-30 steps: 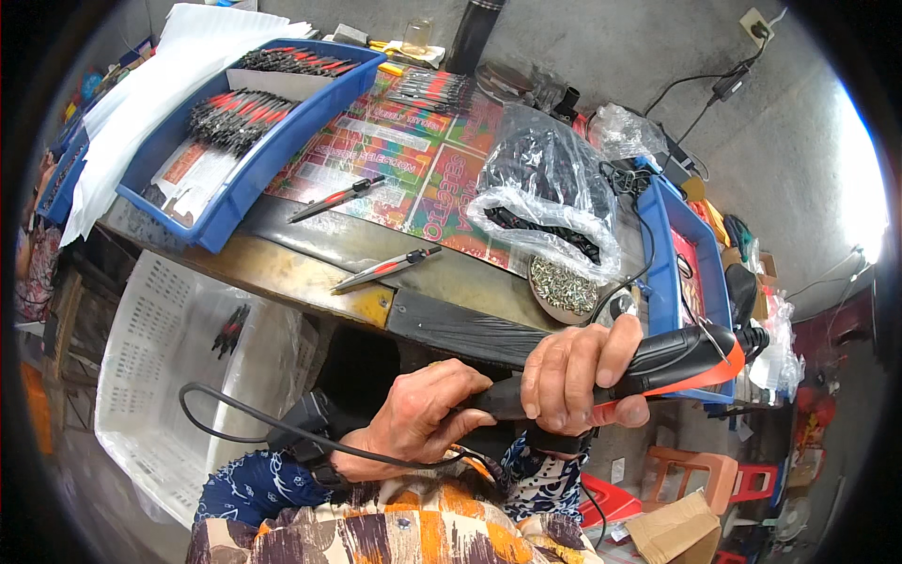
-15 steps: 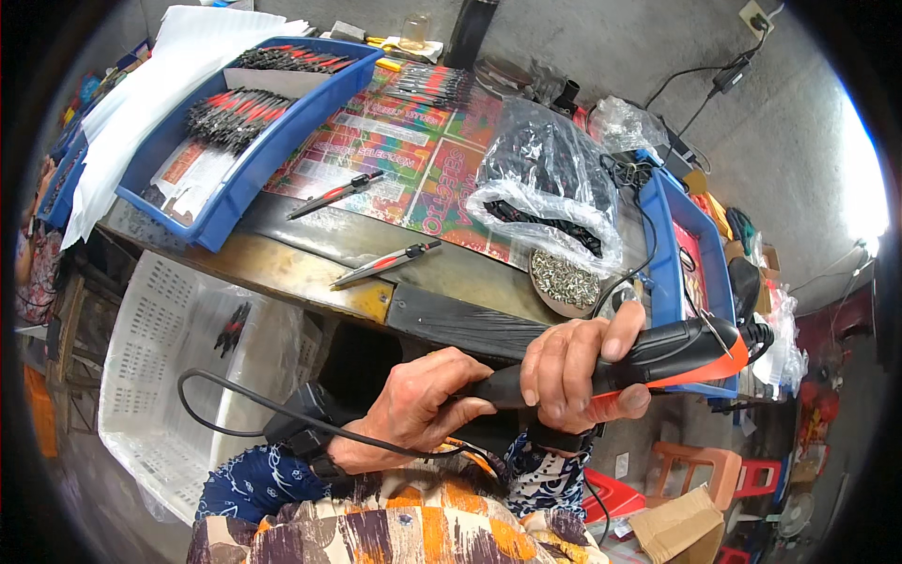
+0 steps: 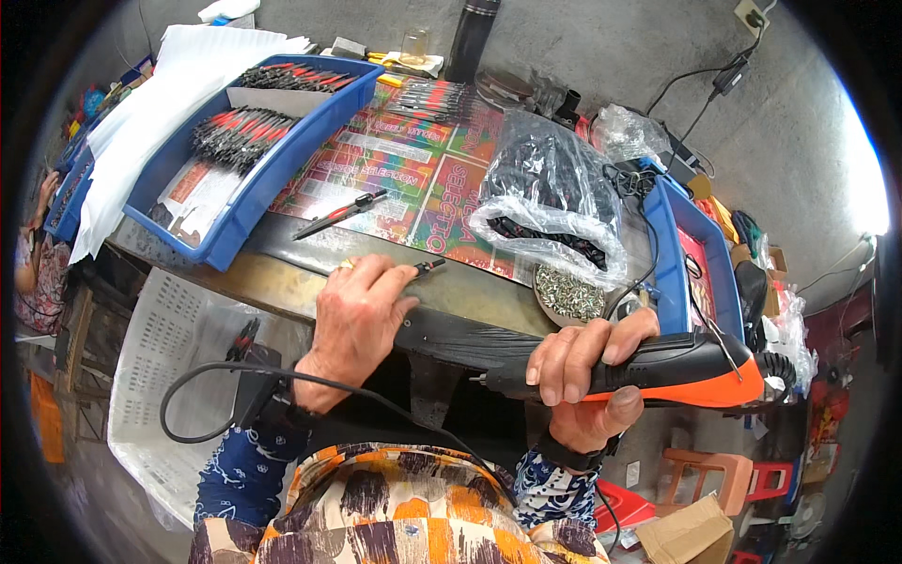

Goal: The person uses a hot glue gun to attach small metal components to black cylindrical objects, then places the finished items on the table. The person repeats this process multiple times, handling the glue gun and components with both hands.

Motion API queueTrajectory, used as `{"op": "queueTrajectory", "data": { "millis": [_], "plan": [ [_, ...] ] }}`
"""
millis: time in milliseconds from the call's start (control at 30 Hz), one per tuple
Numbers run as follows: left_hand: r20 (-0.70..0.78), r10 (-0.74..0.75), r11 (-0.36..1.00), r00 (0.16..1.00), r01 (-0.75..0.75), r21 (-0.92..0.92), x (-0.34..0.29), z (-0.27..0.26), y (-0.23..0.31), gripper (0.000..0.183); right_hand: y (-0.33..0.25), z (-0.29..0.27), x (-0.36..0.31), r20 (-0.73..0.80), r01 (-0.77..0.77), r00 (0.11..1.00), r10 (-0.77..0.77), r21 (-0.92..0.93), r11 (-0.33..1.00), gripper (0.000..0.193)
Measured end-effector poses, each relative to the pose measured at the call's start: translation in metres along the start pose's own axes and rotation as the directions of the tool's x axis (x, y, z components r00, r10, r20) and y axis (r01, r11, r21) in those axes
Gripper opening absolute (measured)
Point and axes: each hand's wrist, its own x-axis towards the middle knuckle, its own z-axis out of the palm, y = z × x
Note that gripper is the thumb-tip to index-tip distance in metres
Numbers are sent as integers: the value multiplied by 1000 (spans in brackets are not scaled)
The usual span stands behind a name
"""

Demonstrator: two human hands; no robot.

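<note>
My right hand is wrapped round a black and orange electric screwdriver, its bit pointing left over the table's front edge. At that edge my left hand closes over a slim black-and-red tool, shaped like a folded drawing compass; only its dark end shows beyond the fingers. Behind lies another such tool on the tabletop. A round dish of small metal screws stands behind the screwdriver. Beside it, an opened clear plastic bag holds dark parts.
Many similar tools fill part of a blue bin at the left; a row of them lies farther back. Another blue bin stands at the right. A white plastic crate sits below the table. The black cable loops across my left wrist.
My left hand has left the screwdriver's front end and moved up and left onto the slim tool at the table edge. My right hand still holds the screwdriver, its bit now exposed.
</note>
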Motion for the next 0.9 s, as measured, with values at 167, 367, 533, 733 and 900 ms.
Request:
{"op": "queueTrajectory", "data": {
  "millis": [167, 367, 533, 733, 900],
  "plan": [
    [65, 9, 982, 998, -21, 190, 10, 14, -17, 23, 2, 4, 9, 46, 32, 999, -22, -226, 974, 43],
    [142, -33, 956, 989, -10, 294, 15, 29, -20, 20, 1, 9, 15, 24, 23, 1000, -17, -264, 964, 48],
    [111, -25, 962, 994, -6, 272, 15, 31, -18, 18, 1, 7, 18, 70, 23, 998, -1, -314, 949, 43],
    [-17, 8, 994, 1000, -6, 113, 9, 16, -13, 21, 6, 7, 19, 67, 83, 995, -72, -181, 980, 40],
    [-14, -112, 969, 994, 106, -224, -8, -6, 6, 24, 0, 12, 18, 80, 12, 997, 15, -332, 943, 42]
  ]
}}
